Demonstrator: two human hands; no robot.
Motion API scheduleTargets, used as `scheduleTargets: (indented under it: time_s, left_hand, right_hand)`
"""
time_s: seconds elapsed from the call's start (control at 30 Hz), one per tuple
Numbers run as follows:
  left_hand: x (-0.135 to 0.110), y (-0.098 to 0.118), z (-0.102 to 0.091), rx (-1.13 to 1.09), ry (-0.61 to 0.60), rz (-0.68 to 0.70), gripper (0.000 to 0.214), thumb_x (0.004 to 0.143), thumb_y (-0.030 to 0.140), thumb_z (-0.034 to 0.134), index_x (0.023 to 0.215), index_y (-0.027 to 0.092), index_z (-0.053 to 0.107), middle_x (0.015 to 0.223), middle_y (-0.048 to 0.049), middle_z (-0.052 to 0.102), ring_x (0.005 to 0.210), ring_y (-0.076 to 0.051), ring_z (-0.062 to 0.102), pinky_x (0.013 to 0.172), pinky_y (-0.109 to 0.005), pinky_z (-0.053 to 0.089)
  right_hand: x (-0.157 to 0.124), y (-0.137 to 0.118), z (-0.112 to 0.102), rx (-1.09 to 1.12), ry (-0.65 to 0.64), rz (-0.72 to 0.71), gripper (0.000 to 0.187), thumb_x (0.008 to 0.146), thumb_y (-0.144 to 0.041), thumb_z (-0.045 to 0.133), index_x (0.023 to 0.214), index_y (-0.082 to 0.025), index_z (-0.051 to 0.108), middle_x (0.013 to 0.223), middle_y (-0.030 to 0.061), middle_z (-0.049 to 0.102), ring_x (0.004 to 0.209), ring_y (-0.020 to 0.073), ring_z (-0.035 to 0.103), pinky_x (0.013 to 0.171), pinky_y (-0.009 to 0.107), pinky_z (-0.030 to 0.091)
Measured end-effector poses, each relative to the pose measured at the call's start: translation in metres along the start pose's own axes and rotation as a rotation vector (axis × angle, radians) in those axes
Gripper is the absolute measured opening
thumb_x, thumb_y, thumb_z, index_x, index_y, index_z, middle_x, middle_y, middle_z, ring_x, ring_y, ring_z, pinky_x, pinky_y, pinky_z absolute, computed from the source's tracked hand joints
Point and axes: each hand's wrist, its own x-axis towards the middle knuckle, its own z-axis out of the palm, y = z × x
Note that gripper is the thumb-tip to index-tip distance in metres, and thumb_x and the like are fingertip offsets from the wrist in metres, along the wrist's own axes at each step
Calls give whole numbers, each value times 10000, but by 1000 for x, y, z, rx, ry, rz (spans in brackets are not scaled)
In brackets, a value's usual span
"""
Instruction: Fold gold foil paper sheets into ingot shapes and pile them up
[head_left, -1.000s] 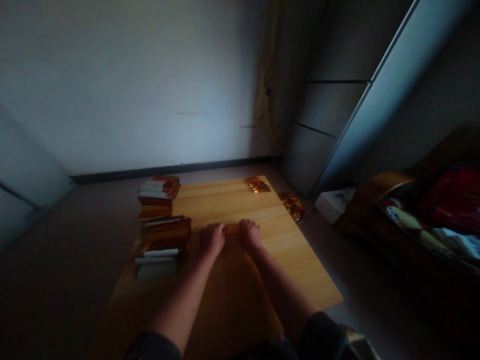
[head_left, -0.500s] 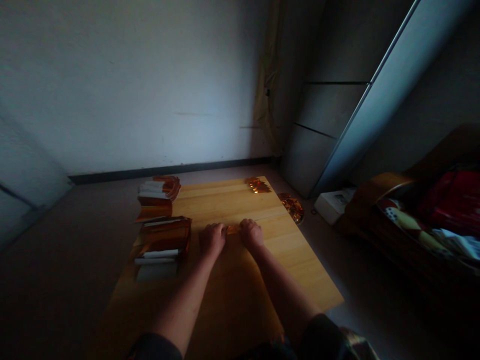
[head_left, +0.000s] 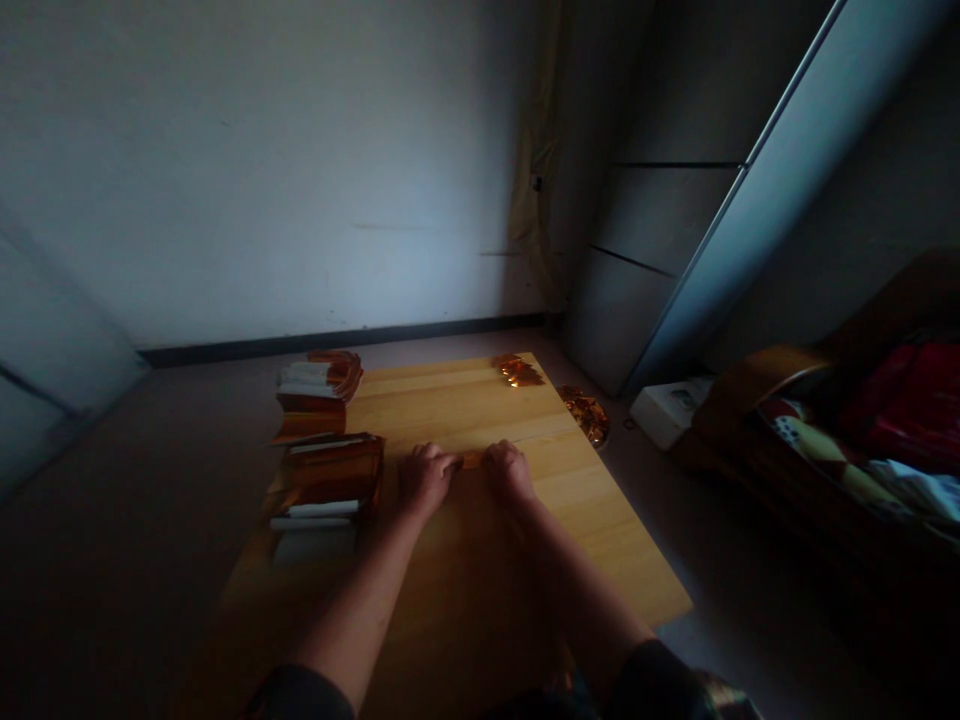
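Observation:
Between my two hands, near the middle of the wooden table (head_left: 442, 400), a narrow strip of shiny orange-gold foil paper (head_left: 472, 460) lies low against the tabletop. My left hand (head_left: 429, 476) is closed on its left end, thumb and fingers pinched together. At the other end, my right hand (head_left: 510, 470) grips with curled fingers. Stacks of orange foil paper with white edges (head_left: 334, 475) lie to the left of my left hand. Several folded gold foil pieces (head_left: 517, 370) are grouped at the table's far right corner.
Beyond the right table edge, a container of shiny gold pieces (head_left: 586, 415) stands lower down. A white box (head_left: 667, 412) sits on the floor near a wooden armchair (head_left: 780, 370) with a red item on it. A grey cabinet (head_left: 637, 270) and a pale wall (head_left: 337, 180) stand behind.
Both hands stay on the foil strip with only a slight shift; my right hand sits a little further right. The stacks and the folded pieces have not moved.

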Motion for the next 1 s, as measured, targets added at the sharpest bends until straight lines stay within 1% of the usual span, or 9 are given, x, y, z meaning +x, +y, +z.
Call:
scheduleTargets:
  time_s: [0.13, 0.23, 0.37, 0.47, 0.57, 0.67, 0.8, 0.93, 1.0]
  left_hand:
    - [-1, 0, 1, 38, 0, 15, 256, 836, 249, 499, 942, 348, 710, 882, -46, 605, 903, -209, 493, 732, -332, 324]
    - [-3, 2, 3, 62, 10, -9, 268, 825, 245, 510, 970, 369, 698, 890, -45, 603, 906, -219, 489, 712, -342, 312]
    - [-9, 9, 4, 91, 23, -47, 266, 828, 246, 496, 965, 356, 697, 894, -46, 605, 915, -224, 490, 704, -350, 304]
    - [-11, 14, 2, 114, 14, -54, 260, 830, 236, 484, 937, 331, 702, 888, -53, 604, 922, -230, 494, 719, -360, 306]
    - [-11, 16, 0, 124, -4, -55, 261, 838, 254, 475, 947, 326, 700, 881, -64, 605, 932, -239, 500, 735, -370, 312]
    - [-9, 16, 0, 131, -25, -59, 268, 847, 269, 462, 958, 312, 702, 885, -74, 613, 939, -245, 505, 751, -376, 321]
    - [-7, 13, 0, 135, -54, -67, 255, 846, 302, 473, 935, 290, 712, 893, -79, 615, 954, -250, 499, 764, -375, 332]
    - [-7, 9, -4, 99, -91, -81, 264, 850, 349, 485, 1020, 356, 687, 900, -64, 603, 939, -236, 488, 777, -366, 327]
    - [-6, 6, -7, 93, -102, -84, 264, 851, 385, 487, 1028, 376, 683, 904, -63, 591, 936, -233, 480, 787, -368, 320]
  right_hand:
    - [-1, 5, 2, -9, -7, -60, 207, 868, -135, 486, 838, -190, 683, 846, 40, 628, 783, 131, 538, 699, 213, 352]
    - [-2, 10, 3, -32, -5, -125, 196, 875, -150, 492, 876, -195, 683, 872, 41, 623, 814, 133, 530, 721, 218, 359]
    - [-1, 15, -4, -87, -29, -225, 200, 883, -181, 489, 906, -216, 685, 916, 47, 616, 874, 152, 519, 769, 242, 367]
    - [5, 11, -11, -168, -63, -268, 214, 880, -182, 471, 879, -205, 684, 913, 62, 610, 885, 171, 517, 752, 252, 378]
    - [13, 2, -11, -215, -127, -299, 209, 846, -147, 469, 867, -182, 674, 938, 84, 601, 852, 169, 540, 686, 236, 386]
    - [18, -8, -6, -186, -174, -235, 209, 844, -182, 471, 920, -177, 665, 958, 85, 613, 786, 153, 574, 652, 225, 392]
    - [19, -15, -4, -108, -191, -91, 241, 866, -263, 461, 965, -211, 674, 958, 62, 660, 819, 159, 607, 668, 227, 400]
    - [22, -18, -9, -103, -237, -32, 255, 864, -254, 454, 979, -219, 679, 976, 70, 678, 859, 172, 615, 698, 242, 407]
    - [23, -19, -11, -120, -246, -19, 262, 868, -254, 448, 991, -213, 675, 989, 82, 678, 868, 180, 616, 704, 250, 411]
